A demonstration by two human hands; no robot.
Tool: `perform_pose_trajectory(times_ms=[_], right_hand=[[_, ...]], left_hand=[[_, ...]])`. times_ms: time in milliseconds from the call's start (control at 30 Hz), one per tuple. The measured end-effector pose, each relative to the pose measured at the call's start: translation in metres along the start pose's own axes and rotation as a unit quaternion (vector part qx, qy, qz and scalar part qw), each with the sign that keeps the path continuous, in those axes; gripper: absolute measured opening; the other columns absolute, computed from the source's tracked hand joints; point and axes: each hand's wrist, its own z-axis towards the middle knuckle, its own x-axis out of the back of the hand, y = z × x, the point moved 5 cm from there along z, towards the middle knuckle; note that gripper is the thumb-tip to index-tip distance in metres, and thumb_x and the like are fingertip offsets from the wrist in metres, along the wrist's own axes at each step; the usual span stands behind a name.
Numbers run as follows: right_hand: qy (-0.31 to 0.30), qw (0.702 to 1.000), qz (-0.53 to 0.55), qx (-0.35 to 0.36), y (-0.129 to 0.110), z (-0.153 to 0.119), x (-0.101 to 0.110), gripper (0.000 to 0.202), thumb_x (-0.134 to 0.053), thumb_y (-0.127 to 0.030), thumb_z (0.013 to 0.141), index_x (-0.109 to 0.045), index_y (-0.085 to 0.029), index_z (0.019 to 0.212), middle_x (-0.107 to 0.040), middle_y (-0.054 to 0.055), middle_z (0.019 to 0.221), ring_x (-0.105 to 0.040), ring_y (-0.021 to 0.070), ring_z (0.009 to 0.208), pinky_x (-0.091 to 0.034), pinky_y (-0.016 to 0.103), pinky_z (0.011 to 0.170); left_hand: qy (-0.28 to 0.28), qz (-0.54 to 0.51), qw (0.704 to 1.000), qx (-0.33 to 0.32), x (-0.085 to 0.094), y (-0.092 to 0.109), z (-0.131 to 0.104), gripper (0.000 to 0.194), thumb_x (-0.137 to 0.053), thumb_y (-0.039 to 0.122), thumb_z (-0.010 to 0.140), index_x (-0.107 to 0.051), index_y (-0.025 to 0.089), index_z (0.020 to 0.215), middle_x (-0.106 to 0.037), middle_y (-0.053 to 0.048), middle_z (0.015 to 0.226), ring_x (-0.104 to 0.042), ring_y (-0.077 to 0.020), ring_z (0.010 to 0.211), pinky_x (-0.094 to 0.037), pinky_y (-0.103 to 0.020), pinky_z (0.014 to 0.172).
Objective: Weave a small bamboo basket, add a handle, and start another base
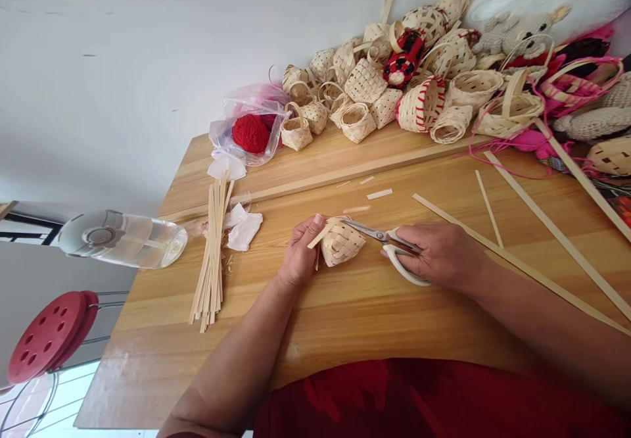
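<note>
- Near the middle of the frame, a small woven basket (344,244) is tilted above or against the tabletop (384,326); which of these cannot be told.
- The left hand (300,250) has its grip closed on the basket's left side, thumb uppermost, beside a loose strip end (321,233).
- The right hand (438,254), right of centre, has its grip wrapped around the handles of the scissors (382,235); the blades look nearly together, reaching the basket's upper edge.
- The step in hand appears to be trimming strip at that edge; whether any lies between the blades is unclear.
- The next move likely calls for a steady left grip and careful blade placement, sparing the weave and the left fingers.
</note>
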Motion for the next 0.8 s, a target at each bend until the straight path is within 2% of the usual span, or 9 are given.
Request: perform_pose_trajectory(times_ms=[133, 233, 333, 433, 633, 800], right_hand=[[-0.001, 1.000, -0.006, -0.001, 0.000, -0.001, -0.003, 0.032, -0.058, -0.038, 0.094, -0.049, -0.024, 0.068, -0.058, -0.002, 0.061, -0.050, 0.0150, 0.057, -0.032, 0.030, 0.060], [-0.009, 1.000, 0.001, -0.016, 0.003, -0.001, -0.005, 0.035, -0.058, -0.043, 0.094, -0.048, -0.024, 0.066, -0.056, -0.003, 0.058, -0.048, 0.0150, 0.055, -0.031, 0.031, 0.059], [-0.017, 0.999, 0.021, -0.033, 0.005, -0.001, -0.005, 0.037, -0.057, -0.045, 0.094, -0.047, -0.024, 0.065, -0.053, -0.003, 0.057, -0.046, 0.0144, 0.053, -0.030, 0.030, 0.056], [-0.030, 0.997, 0.042, -0.049, 0.006, -0.001, -0.004, 0.039, -0.057, -0.047, 0.094, -0.048, -0.024, 0.064, -0.053, -0.004, 0.055, -0.045, 0.0140, 0.051, -0.030, 0.030, 0.055], [-0.042, 0.996, 0.057, -0.057, 0.009, -0.001, -0.004, 0.036, -0.058, -0.045, 0.093, -0.052, -0.024, 0.064, -0.054, -0.004, 0.054, -0.047, 0.0142, 0.050, -0.030, 0.029, 0.053], [-0.002, 0.996, 0.052, -0.076, 0.016, -0.001, 0.001, 0.038, -0.064, -0.050, 0.091, -0.055, -0.024, 0.065, -0.055, -0.004, 0.054, -0.046, 0.0129, 0.049, -0.031, 0.029, 0.053]], left_hand=[[0.009, -0.031, 0.999, 0.018, -0.001, 0.001, 0.000, 0.053, -0.080, 0.067, 0.074, -0.075, 0.015, 0.084, -0.072, -0.004, 0.068, -0.065, -0.0173, 0.057, -0.050, -0.028, 0.055], [0.012, -0.069, 0.997, 0.045, 0.002, -0.001, 0.001, 0.054, -0.077, 0.066, 0.074, -0.076, 0.014, 0.087, -0.075, -0.007, 0.073, -0.071, -0.0221, 0.067, -0.056, -0.033, 0.065], [0.031, -0.107, 0.990, 0.081, 0.007, -0.004, 0.001, 0.045, -0.074, 0.056, 0.072, -0.076, 0.014, 0.089, -0.077, -0.008, 0.079, -0.075, -0.0287, 0.081, -0.059, -0.039, 0.076], [0.017, -0.111, 0.990, 0.088, 0.008, -0.004, 0.001, 0.039, -0.072, 0.046, 0.067, -0.077, 0.015, 0.090, -0.078, -0.009, 0.083, -0.076, -0.0318, 0.087, -0.059, -0.041, 0.078], [-0.041, -0.080, 0.993, 0.082, 0.002, 0.000, 0.003, 0.040, -0.080, 0.042, 0.064, -0.079, 0.013, 0.091, -0.078, -0.011, 0.085, -0.072, -0.0252, 0.075, -0.057, -0.036, 0.073], [-0.032, -0.088, 0.993, 0.070, 0.003, 0.002, 0.005, 0.040, -0.092, 0.046, 0.057, -0.076, 0.015, 0.077, -0.070, -0.004, 0.066, -0.061, -0.0142, 0.056, -0.052, -0.028, 0.060]])
